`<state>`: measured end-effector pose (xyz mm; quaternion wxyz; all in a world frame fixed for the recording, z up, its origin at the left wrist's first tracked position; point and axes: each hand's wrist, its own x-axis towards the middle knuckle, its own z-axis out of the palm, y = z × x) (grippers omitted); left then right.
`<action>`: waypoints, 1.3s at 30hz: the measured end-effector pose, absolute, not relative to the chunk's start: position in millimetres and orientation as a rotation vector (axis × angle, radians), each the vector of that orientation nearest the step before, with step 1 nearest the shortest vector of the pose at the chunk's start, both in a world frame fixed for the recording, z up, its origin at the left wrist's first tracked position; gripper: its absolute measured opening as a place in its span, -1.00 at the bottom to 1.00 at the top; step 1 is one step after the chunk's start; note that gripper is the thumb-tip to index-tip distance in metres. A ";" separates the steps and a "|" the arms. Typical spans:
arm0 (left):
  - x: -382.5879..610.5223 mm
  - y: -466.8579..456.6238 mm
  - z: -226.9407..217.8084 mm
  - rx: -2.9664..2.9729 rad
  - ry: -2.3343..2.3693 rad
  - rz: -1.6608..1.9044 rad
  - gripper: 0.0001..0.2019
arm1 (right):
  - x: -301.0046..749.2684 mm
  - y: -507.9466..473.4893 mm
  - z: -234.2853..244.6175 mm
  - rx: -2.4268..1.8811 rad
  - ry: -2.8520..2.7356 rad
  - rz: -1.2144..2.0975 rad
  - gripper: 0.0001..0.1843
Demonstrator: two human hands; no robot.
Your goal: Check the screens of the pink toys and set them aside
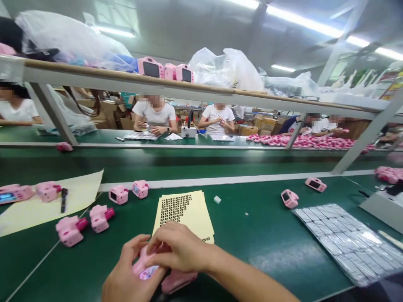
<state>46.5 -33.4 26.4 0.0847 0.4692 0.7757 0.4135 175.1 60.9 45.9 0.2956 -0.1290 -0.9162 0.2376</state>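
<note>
My left hand [127, 274] cradles a pink toy camera [147, 268] from below at the bottom centre, fingers curled around it. My right hand [178, 247] lies across the top of the same camera, fingers pressed on it. Under them a second pink camera [178, 282] rests on the green table. Just beyond my hands lies a pale yellow sticker sheet [184, 212] printed with rows of small black rings.
Several pink toy cameras [99, 218] sit on the left, two more [289, 198] on the right. A tray of clear film pieces [349, 239] lies at right. A yellow paper [47, 205] with a black pen is at left. Other people work across the conveyor [201, 161].
</note>
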 end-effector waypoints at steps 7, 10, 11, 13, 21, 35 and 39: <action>60.5 -30.1 43.7 1.508 2.161 1.213 -0.47 | 201.4 55.9 55.8 -0.340 -2.199 0.966 -0.80; 71.5 -32.6 50.9 1.482 2.012 1.191 -0.42 | 209.5 51.6 54.4 -0.472 -2.044 1.263 -0.70; 74.0 -33.2 51.9 1.463 1.972 1.185 -0.40 | 211.5 50.7 53.6 -0.514 -2.009 1.364 -0.66; 76.8 -34.3 51.7 1.427 1.901 1.183 -0.40 | 214.8 49.4 51.8 -0.579 -1.945 1.560 -0.59; 77.6 -34.6 47.6 1.258 1.582 1.285 -0.40 | 221.0 48.0 51.9 -0.622 -1.678 1.883 -0.47; 85.9 -33.3 55.2 0.978 1.375 1.339 -0.39 | 224.9 44.3 46.7 -0.734 -1.637 1.809 -0.50; 86.6 -32.5 56.5 0.917 1.313 1.332 -0.39 | 228.3 42.5 46.1 -0.815 -1.697 1.848 -0.46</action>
